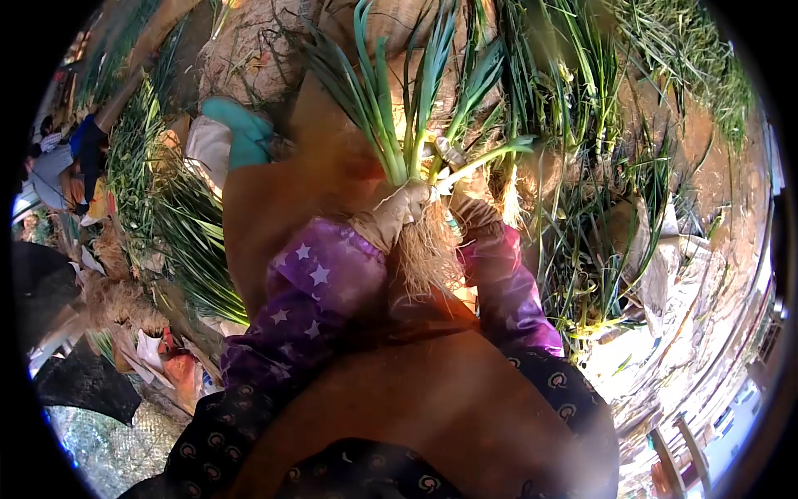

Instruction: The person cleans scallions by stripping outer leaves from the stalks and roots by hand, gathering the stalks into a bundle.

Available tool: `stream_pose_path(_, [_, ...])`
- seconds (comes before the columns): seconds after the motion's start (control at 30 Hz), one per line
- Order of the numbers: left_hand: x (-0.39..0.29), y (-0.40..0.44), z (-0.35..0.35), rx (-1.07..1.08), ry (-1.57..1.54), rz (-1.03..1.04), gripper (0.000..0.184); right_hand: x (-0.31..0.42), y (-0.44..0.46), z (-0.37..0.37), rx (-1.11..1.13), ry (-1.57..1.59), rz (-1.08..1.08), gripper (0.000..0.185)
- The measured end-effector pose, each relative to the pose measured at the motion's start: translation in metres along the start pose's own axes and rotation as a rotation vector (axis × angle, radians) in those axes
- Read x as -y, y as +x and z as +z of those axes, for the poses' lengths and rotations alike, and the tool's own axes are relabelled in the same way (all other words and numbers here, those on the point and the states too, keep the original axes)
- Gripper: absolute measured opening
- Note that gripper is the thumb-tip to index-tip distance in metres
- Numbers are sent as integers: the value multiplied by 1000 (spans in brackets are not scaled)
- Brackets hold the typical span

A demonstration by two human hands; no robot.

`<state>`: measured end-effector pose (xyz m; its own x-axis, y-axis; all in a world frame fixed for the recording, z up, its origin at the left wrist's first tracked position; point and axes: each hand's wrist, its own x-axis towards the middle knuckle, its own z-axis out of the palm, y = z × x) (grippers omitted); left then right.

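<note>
My left hand [389, 218], in a tan glove, is closed around the lower stalks of a small bunch of leeks [399, 154]. Their green leaves fan upward, away from me, and a thick tuft of pale roots [428, 254] hangs down between my forearms. My right hand [475, 212], also gloved, is at the right side of the same bunch. Its fingers curl around the stalks, partly hidden by them. One pale stalk [486, 160] bends out to the right above that hand. Purple star-print sleeves cover both forearms.
Heaps of long green plants lie on the right [573, 91] and on the left [199, 249]. More rooted bunches [125, 299] are at the far left. A brown apron [399, 399] covers my lap. Another person [62, 170] appears at the left edge. Pale sheeting [665, 324] lies at right.
</note>
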<state>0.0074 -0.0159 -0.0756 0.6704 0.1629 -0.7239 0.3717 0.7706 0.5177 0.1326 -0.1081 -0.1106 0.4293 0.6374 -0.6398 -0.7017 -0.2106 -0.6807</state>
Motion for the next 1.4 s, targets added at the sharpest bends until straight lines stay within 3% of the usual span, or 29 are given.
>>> stream_pose_path(0.07, [-16,-13,11,-157,185,-5,17,19,-4,17,54,-68,-268,22])
stream_pose_path(0.13, [-17,-15,18,-71,29,80,15,30,-24,20,-304,-309,-12,15])
stream_pose_path(0.17, [-24,-20,22,-141,54,53,15,-21,3,-22,-30,-334,-171,14])
stream_pose_path(0.2, [-34,-27,29,-211,83,25,14,23,-44,6,-74,-318,-114,15])
stream_pose_path(0.23, [-38,-36,48,-265,-23,67,15,11,-49,-3,-149,-448,47,14])
stream_pose_path(0.3, [-36,-31,48,-271,49,83,14,-19,-55,-36,-27,-681,31,12])
stream_pose_path(0.37, [-46,-33,36,-212,110,70,13,-59,-64,-89,310,-1018,68,15])
stream_pose_path(0.43, [-41,-31,29,-168,21,71,13,-63,-94,-124,549,-1664,415,18])
stream_pose_path(0.5, [-29,-21,24,-183,-25,182,14,-32,-99,-132,536,-1936,428,30])
stream_pose_path(0.53, [-21,-20,19,-189,-26,173,14,-23,-91,-134,448,-1780,349,39])
stream_pose_path(0.6, [-21,-18,22,-78,-65,44,18,-2,-55,-119,292,-1020,-237,64])
stream_pose_path(0.63, [-30,-29,34,-82,44,82,22,27,-52,-90,290,-241,16,78])
stream_pose_path(0.67, [-35,-36,37,-58,58,84,22,56,-34,-47,203,-78,92,83])
stream_pose_path(0.7, [-40,-40,36,6,141,35,24,75,-23,-11,158,-138,-62,79])
stream_pose_path(0.73, [-41,-45,40,66,221,-20,26,91,-22,17,217,-320,-274,57])
stream_pose_path(0.77, [-37,-51,54,200,-157,35,28,74,9,40,287,22,-244,45])
stream_pose_path(0.8, [-38,-53,55,211,-151,23,28,67,26,55,355,366,-210,35])
stream_pose_path(0.83, [-42,-57,50,267,-250,-25,25,65,35,51,387,10,-375,33])
stream_pose_path(0.87, [-44,-59,44,318,-353,-70,22,69,34,49,316,-145,-425,28])
stream_pose_path(0.93, [-43,-53,36,369,-306,-5,21,76,42,21,-2,-529,-530,19])
stream_pose_path(0.97, [-45,-54,38,333,-389,47,21,82,44,-5,-212,-716,-476,15])
stream_pose_path(1.0, [-45,-53,38,296,-473,99,22,89,45,-39,-394,-1016,-232,22])
stream_pose_path(1.07, [-42,-47,36,344,-506,85,21,50,73,-104,-473,-1235,44,28])
stream_pose_path(1.1, [-40,-45,40,268,-455,132,20,31,87,-136,-487,-1343,192,32])
stream_pose_path(1.2, [-39,-40,39,87,-304,197,22,5,88,-151,-157,-1459,62,25])
stream_pose_path(1.27, [-53,-42,51,59,-191,62,25,77,8,-78,-282,-1097,30,30])
stream_pose_path(1.3, [-48,-35,47,74,-142,54,35,88,-12,-61,-279,-1079,-240,33])
stream_pose_path(1.37, [-56,-40,56,7,-10,-19,35,115,-44,-13,-294,-1249,-84,33])
stream_pose_path(1.4, [-60,-43,60,-59,122,-88,35,110,-57,2,-214,-1446,-166,44])
